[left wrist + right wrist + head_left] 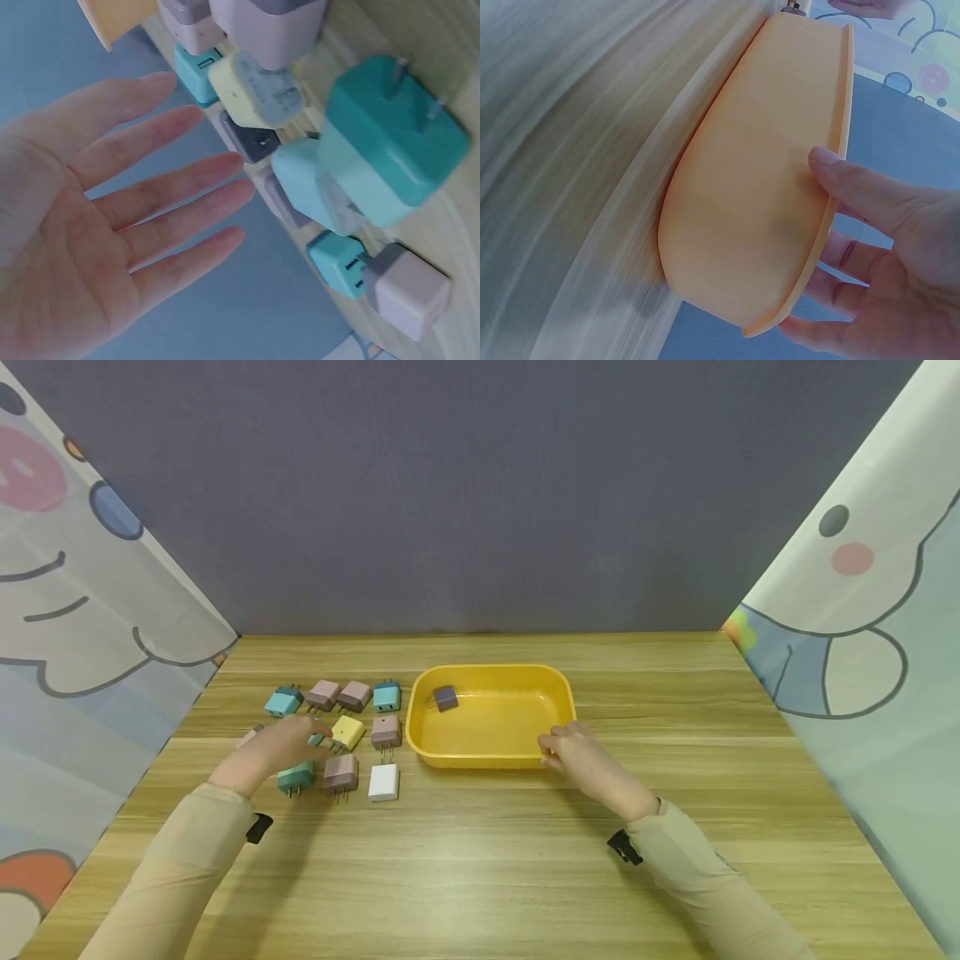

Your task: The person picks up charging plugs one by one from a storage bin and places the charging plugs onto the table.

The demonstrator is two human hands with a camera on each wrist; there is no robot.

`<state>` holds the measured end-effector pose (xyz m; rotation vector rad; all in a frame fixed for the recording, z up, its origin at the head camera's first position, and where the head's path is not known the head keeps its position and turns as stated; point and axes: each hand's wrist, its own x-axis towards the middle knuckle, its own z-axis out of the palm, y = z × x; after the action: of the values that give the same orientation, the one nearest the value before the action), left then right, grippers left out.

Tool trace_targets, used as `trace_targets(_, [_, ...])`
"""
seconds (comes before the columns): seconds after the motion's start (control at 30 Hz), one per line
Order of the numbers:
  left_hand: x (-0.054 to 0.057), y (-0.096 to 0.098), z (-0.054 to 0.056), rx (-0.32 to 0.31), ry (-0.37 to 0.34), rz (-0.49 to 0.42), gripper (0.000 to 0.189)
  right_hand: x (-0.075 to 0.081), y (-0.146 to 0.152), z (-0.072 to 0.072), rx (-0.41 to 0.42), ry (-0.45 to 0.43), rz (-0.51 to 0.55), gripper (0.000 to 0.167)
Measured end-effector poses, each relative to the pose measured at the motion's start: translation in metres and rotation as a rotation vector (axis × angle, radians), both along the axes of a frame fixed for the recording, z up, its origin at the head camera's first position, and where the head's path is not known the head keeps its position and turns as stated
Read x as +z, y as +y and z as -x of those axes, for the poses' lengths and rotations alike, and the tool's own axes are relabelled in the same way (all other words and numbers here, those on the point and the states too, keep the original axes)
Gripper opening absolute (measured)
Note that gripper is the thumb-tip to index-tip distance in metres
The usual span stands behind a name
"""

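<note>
A yellow plastic bin (491, 761) stands mid-table with one dark plug-in charger (446, 698) lying inside. My right hand (588, 767) grips its near right rim; in the right wrist view the thumb (826, 159) is on the outer wall and the fingers curl over the rim. Over a group of chargers left of the bin hovers my left hand (276, 746), its fingers spread and nothing in it. Nearest to it are a yellow charger (348, 732), a green charger (296, 777) and a light blue charger (311, 180), partly hidden by the hand in the head view.
More chargers sit in loose rows: a white one (384, 782), mauve ones such as the near one (341, 772), and blue ones (387, 696) at the back. Behind the wooden table (480, 868) rises a dark grey panel (480, 502); cartoon-printed sheets (847, 610) flank it.
</note>
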<state>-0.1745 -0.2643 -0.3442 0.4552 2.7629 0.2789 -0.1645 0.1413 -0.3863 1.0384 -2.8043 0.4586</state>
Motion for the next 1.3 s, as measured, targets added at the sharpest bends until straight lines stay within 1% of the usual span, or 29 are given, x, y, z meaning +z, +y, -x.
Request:
trace_targets(0.13, [0.003, 0.005, 0.004, 0.009, -0.016, 0.001, 0.037, 0.000, 0.000, 0.001, 0.001, 0.008, -0.004, 0.023])
trace_targets(0.2, [0.005, 0.009, 0.006, 0.005, -0.017, 0.006, 0.036, 0.000, 0.000, 0.001, 0.004, 0.010, -0.005, 0.023])
trace_targets(0.4, [0.013, 0.020, 0.012, -0.044, 0.026, 0.039, 0.034, 0.000, 0.000, 0.001, 0.007, 0.014, -0.001, 0.024])
trace_targets(0.5, [0.016, 0.027, 0.016, -0.075, 0.054, 0.035, 0.033, 0.000, 0.000, 0.001, 0.007, 0.019, -0.001, 0.024])
trace_targets(0.6, [0.018, 0.034, 0.020, -0.096, 0.066, 0.022, 0.031, -0.001, 0.000, 0.001, 0.008, 0.017, -0.001, 0.024])
trace_targets(0.83, [0.022, 0.053, 0.032, -0.086, 0.028, 0.027, 0.036, 0.000, 0.000, 0.001, 0.007, 0.018, -0.007, 0.022])
trace_targets(0.97, [0.027, 0.065, 0.037, -0.102, 0.012, 0.015, 0.036, 0.000, 0.000, 0.001, 0.008, 0.023, -0.011, 0.022])
trace_targets(1.07, [0.030, 0.072, 0.041, -0.114, 0.016, 0.000, 0.034, 0.000, 0.000, 0.001, 0.009, 0.024, -0.013, 0.021])
trace_targets(1.3, [0.031, 0.085, 0.052, -0.146, 0.020, -0.021, 0.034, 0.000, 0.000, 0.000, 0.014, 0.032, -0.013, 0.022])
